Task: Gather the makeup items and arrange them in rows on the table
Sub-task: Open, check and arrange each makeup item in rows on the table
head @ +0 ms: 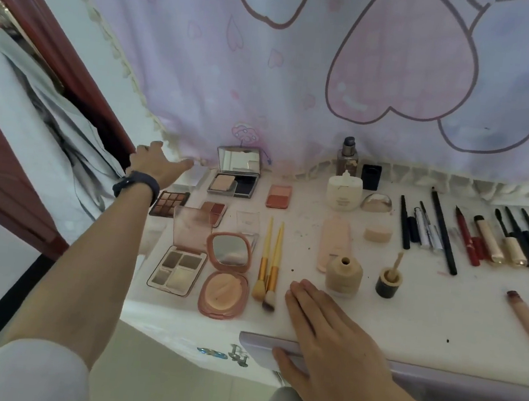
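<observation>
- The left hand reaches to the far left corner of the table with its fingers spread and nothing in them. A dark band circles its wrist.
- Its fingertips lie close to the hem of the pink curtain; whether they touch it is hard to tell.
- The right hand lies flat on the near edge of the table, fingers straight and together, gripping nothing. The thumb hangs over the edge.
- The makeup items are laid out in rows across the table.
- On the left are an open mirrored compact, a small blush pan, a dark eyeshadow palette, a four-pan palette and a round pink compact.
- Two yellow-handled brushes lie side by side just right of the round pink compact.
- An uncapped foundation bottle stands just beyond the right hand's fingertips, with its cap to the right.
- A row of pencils and tubes lies at the far right.
</observation>
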`<state>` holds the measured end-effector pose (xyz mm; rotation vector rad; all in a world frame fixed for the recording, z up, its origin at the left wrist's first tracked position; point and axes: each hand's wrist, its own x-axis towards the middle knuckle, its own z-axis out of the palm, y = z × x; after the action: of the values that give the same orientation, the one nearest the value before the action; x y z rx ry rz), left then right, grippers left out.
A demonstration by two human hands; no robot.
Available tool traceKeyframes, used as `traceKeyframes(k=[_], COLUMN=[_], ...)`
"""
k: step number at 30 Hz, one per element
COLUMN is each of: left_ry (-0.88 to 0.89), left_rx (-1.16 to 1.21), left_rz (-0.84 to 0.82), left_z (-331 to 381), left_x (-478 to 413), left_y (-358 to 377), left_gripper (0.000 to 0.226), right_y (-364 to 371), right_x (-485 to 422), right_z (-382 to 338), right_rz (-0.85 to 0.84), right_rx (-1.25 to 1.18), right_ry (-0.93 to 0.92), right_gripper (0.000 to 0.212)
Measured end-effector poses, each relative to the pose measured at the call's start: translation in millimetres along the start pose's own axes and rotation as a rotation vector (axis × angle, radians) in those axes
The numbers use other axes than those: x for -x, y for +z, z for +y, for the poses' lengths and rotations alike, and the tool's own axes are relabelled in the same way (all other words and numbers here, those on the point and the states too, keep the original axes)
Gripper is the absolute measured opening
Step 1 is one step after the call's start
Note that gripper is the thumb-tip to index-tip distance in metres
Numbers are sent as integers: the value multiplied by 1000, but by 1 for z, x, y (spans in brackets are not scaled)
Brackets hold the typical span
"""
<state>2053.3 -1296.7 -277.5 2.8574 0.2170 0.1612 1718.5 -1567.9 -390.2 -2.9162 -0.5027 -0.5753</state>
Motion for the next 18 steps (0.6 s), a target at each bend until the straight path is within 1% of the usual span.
traceKeyframes(k=[5, 8, 12, 16, 18], left_ry=[163, 203, 125, 114, 97], left_rx=[-393, -515, -577, -527, -456], left_rz=[-134, -161, -174, -162, -178], left_z=[19, 26, 35, 40, 42], left_x=[-20, -21, -19, -14, -14], left_y=[4, 13, 21, 24, 23], left_gripper=[79, 76, 73, 56, 51], right_y=[3, 2, 1, 2, 3], right_x=[0, 0, 0, 0, 0], right_z=[1, 1, 1, 0, 0], right_rz=[-36, -57, -51, -36, -39], right_rx=[3, 2, -11, -6, 1], right_ry=[-2, -7, -1, 6, 4], right_gripper=[75, 74, 73, 72, 72])
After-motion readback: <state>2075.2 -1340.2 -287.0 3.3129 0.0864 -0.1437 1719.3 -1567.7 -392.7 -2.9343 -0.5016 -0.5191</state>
